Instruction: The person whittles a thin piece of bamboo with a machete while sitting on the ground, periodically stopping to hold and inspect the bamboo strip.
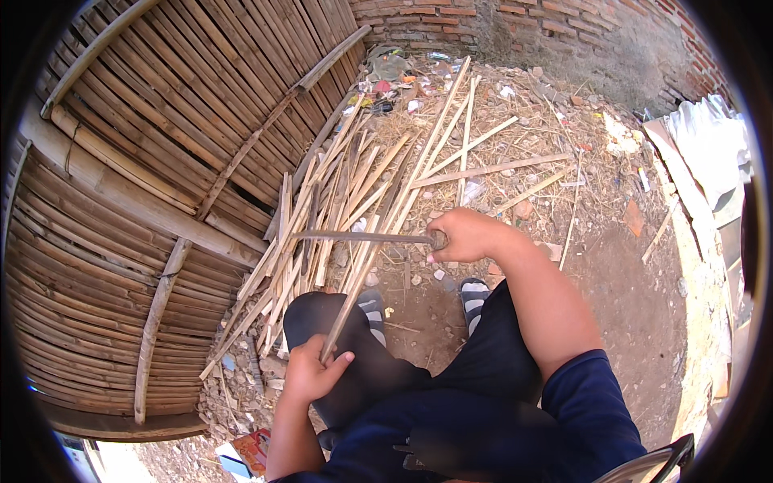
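Weathered brown bamboo slats make up a wall (pixel 185 121) to the left of a loose heap of pale, narrow wooden strips (pixel 322 266), and a worn red-brick wall (pixel 547 32) stands beyond that heap. Dry straw with scattered litter spreads past the heap's far right side, and bare brown soil (pixel 620 298) lies well to its right. From where I stand, the person's dark-trousered knees are at the heap's near edge. Low at that edge, the left hand (pixel 316 370) holds the near end of a long, tan wooden strip (pixel 345 318) between thumb and curled fingers; how firmly they press, I cannot tell. This strip slants up over the heap, its far part hard to sort from the others. At the heap's right side, the right hand (pixel 465 235) is wrapped around the short handle of a long, dark, narrow blade (pixel 362 237), which points left across the heap and crosses the strip; I cannot see whether they touch. I'd judge the strip light, fairly stiff, dry and splintery, best held near its end, fingers well clear of the blade. That blade looks rigid and heavier, safe to grasp only by its handle.
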Motion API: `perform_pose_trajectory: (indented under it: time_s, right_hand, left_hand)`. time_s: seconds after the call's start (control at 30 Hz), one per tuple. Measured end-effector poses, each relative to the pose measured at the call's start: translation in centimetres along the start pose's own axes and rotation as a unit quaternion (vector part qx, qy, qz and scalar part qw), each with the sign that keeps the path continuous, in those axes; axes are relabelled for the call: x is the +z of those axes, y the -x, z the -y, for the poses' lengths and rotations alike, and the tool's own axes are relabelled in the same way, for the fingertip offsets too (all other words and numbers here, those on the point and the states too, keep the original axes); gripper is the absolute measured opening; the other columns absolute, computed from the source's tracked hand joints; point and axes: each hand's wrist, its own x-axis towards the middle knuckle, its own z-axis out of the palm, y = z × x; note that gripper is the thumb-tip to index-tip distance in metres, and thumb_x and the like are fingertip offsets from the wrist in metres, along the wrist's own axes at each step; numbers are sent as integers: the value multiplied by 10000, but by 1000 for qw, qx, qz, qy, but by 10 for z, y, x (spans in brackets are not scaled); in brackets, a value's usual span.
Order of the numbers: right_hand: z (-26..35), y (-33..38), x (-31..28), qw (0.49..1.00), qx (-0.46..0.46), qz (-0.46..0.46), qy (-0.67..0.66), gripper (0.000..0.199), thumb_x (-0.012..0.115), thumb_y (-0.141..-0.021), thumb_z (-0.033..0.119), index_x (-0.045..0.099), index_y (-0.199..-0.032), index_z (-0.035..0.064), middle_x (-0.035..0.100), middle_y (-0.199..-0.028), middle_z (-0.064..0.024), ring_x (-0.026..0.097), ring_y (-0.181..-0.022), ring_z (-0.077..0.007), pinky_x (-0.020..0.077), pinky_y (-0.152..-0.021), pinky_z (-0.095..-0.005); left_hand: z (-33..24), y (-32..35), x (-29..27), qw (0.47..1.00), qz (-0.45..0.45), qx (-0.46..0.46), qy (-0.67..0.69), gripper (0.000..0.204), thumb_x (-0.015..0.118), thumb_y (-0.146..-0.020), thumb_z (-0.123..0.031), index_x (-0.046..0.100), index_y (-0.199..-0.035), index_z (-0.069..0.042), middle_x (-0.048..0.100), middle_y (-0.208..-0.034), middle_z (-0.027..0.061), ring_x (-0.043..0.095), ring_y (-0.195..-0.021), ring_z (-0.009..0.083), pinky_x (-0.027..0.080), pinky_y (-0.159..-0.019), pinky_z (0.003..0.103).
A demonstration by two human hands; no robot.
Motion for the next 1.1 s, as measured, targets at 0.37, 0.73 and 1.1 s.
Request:
perform_pose_trajectory:
  time_s: [0.37, 0.73, 1.1]
  right_hand:
    - [-37, 4, -37, 985, 103, -129, -59, 504, 848, -817, 400, 729, -1119, 15, 729, -932, -221, 719, -921, -373, 546, -852, -457]
    - [-3, 4, -10, 998, 2, -55, 7, 471, 830, -832, 411, 727, -1101, 37, 727, -909, -216, 716, -927, -390, 551, -826, -471]
    - [-12, 11, -33, 987, 64, -147, 31, 438, 832, -829, 383, 725, -1092, 50, 727, -921, -206, 706, -908, -397, 543, -807, -490]
  left_hand:
    - [3, 4, -2, 1000, -12, 2, -26, 346, 869, -834, -292, 662, -894, -21, 595, -578, 54, 602, -517, 193, 489, -536, 338]
    - [5, 3, 0, 1000, -17, -8, -5, 331, 872, -831, -249, 647, -892, -15, 565, -593, 40, 560, -520, 157, 480, -537, 317]
    - [4, 7, -1, 999, -33, 9, -15, 299, 869, -825, -184, 620, -874, -27, 568, -588, 9, 535, -530, 99, 450, -526, 279]
